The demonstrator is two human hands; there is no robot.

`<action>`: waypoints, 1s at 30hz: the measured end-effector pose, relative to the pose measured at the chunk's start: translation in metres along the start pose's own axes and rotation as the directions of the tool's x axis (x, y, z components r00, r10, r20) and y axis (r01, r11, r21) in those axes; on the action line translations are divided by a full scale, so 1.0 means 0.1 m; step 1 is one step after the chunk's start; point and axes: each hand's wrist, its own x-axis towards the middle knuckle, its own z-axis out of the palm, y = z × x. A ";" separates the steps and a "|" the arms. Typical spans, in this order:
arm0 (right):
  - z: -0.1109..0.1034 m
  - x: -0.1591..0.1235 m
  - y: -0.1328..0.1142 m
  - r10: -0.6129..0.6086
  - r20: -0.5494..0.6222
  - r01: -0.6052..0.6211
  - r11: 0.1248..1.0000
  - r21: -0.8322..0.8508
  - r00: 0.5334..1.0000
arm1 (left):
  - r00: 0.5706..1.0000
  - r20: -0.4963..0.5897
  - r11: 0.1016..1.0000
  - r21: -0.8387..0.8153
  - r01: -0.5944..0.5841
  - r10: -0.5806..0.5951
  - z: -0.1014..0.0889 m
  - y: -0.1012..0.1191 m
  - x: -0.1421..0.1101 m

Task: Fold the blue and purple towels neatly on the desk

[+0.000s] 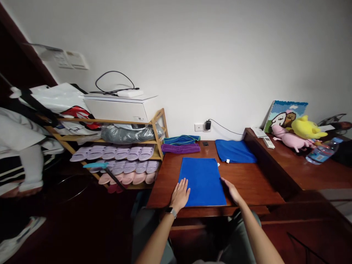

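Note:
A blue cloth (pixel 202 179) lies flat on the wooden table (pixel 167 179) in front of me, a small white tag at its upper right edge. My left hand (pixel 180 193) rests flat on its lower left part, fingers stretched out, a watch on the wrist. At the right edge of the cloth, my right hand (pixel 231 190) is held on its side with fingers extended and holds nothing. Farther back on the right lies a second blue cloth (pixel 235 151) with a white tag. Folded purple cloth (pixel 180 147) and a blue cloth with green edging (pixel 182 139) lie at the back left.
On the left stands a wooden rack (pixel 162 128) with several slippers (pixel 133 166) and a white box (pixel 118 108) on top. A raised desk (pixel 291 165) on the right bears plush toys (pixel 305 128), a bottle (pixel 323 152) and a remote (pixel 268 142). Another person's sleeve (pixel 30 157) shows at far left.

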 end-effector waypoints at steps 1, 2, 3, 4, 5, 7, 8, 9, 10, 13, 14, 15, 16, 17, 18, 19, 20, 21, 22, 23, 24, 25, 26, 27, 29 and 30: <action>-0.05 0.02 0.01 0.011 -0.038 -0.006 0.992 0.127 0.999 | 1.000 0.004 1.000 -0.003 0.003 -0.003 -0.01 0.00 0.00; -0.08 0.03 0.02 0.024 -0.077 -0.007 0.978 0.207 0.997 | 1.000 0.007 1.000 -0.007 0.006 -0.006 -0.02 0.01 0.01; -0.10 0.03 0.03 0.034 -0.112 -0.005 0.969 0.247 0.993 | 1.000 0.007 1.000 -0.011 0.008 -0.008 -0.02 0.01 0.01; -0.12 0.03 0.04 0.037 -0.138 0.000 0.966 0.258 0.990 | 1.000 0.006 1.000 -0.014 0.009 -0.009 -0.03 0.01 0.01; -0.12 0.03 0.06 0.035 -0.156 0.007 0.966 0.257 0.987 | 1.000 0.004 1.000 -0.016 0.008 -0.008 -0.03 0.01 0.01; -0.13 0.03 0.07 0.025 -0.187 0.025 0.965 0.261 0.982 | 1.000 0.003 1.000 -0.016 0.004 -0.004 -0.03 0.02 0.02; -0.13 0.03 0.08 0.018 -0.199 0.033 0.967 0.254 0.980 | 1.000 0.004 1.000 -0.014 0.004 -0.004 -0.04 0.02 0.02; -0.13 0.02 0.07 0.012 -0.208 0.040 0.970 0.241 0.978 | 1.000 0.007 1.000 -0.013 0.004 -0.004 -0.05 0.03 0.02; -0.13 0.02 0.07 0.006 -0.217 0.043 0.974 0.222 0.976 | 1.000 0.012 1.000 -0.012 0.006 -0.006 -0.05 0.03 0.02; -0.11 0.00 0.02 -0.018 -0.232 0.049 0.990 0.129 0.972 | 1.000 0.026 1.000 -0.009 0.015 -0.014 -0.09 0.04 0.02; -0.08 -0.01 0.00 -0.031 -0.236 0.052 0.995 0.087 0.971 | 0.999 0.031 1.000 -0.008 0.016 -0.016 -0.10 0.04 0.02; -0.04 -0.02 -0.02 -0.047 -0.238 0.058 0.998 0.039 0.970 | 0.999 0.031 1.000 -0.007 0.016 -0.016 -0.11 0.04 0.02; 0.01 -0.04 -0.04 -0.068 -0.238 0.067 0.998 -0.013 0.969 | 1.000 0.024 1.000 -0.004 0.015 -0.015 -0.12 0.05 0.03; 0.09 -0.06 -0.05 -0.093 -0.235 0.080 0.995 -0.064 0.967 | 1.000 0.012 1.000 0.001 0.012 -0.012 -0.13 0.05 0.03; 0.18 -0.08 -0.07 -0.117 -0.229 0.095 0.990 -0.105 0.966 | 1.000 -0.005 1.000 0.006 0.009 -0.009 -0.14 0.07 0.05; 0.30 -0.11 -0.08 -0.151 -0.211 0.120 0.981 -0.153 0.966 | 1.000 -0.023 1.000 0.012 0.005 -0.005 -0.15 0.09 0.06; 0.43 -0.13 -0.09 -0.197 -0.177 0.156 0.963 -0.221 0.964 | 0.999 -0.042 1.000 0.018 0.001 0.000 -0.16 0.12 0.08; 0.57 -0.16 -0.09 -0.249 -0.125 0.200 0.929 -0.312 0.960 | 0.998 -0.057 1.000 0.023 -0.007 0.008 -0.16 0.17 0.10; 0.71 -0.18 -0.09 -0.296 -0.058 0.245 0.874 -0.420 0.954 | 0.997 -0.068 0.999 0.026 -0.020 0.022 -0.16 0.21 0.13; 0.84 -0.20 -0.09 -0.326 0.018 0.285 0.796 -0.534 0.945 | 0.997 -0.073 0.999 0.025 -0.039 0.041 -0.15 0.26 0.15; 0.96 -0.22 -0.09 -0.333 0.090 0.311 0.703 -0.639 0.939 | 0.995 -0.075 0.998 0.021 -0.059 0.060 -0.13 0.31 0.17; 1.04 -0.23 -0.08 -0.316 0.147 0.320 0.613 -0.723 0.937 | 0.995 -0.072 0.997 0.015 -0.075 0.076 -0.10 0.34 0.19; 1.10 -0.24 -0.07 -0.285 0.184 0.316 0.541 -0.779 0.941 | 0.994 -0.067 0.996 0.008 -0.084 0.085 -0.07 0.36 0.20; 1.13 -0.25 -0.06 -0.250 0.204 0.305 0.483 -0.821 0.946 | 0.995 -0.061 0.996 0.002 -0.085 0.085 -0.04 0.35 0.20; 1.10 -0.27 -0.03 -0.191 0.208 0.269 0.393 -0.879 0.959 | 0.996 -0.063 0.998 -0.001 -0.061 0.061 0.02 0.29 0.16; 1.04 -0.28 -0.01 -0.172 0.194 0.245 0.359 -0.901 0.966 | 0.997 -0.070 0.999 0.000 -0.044 0.044 0.05 0.23 0.13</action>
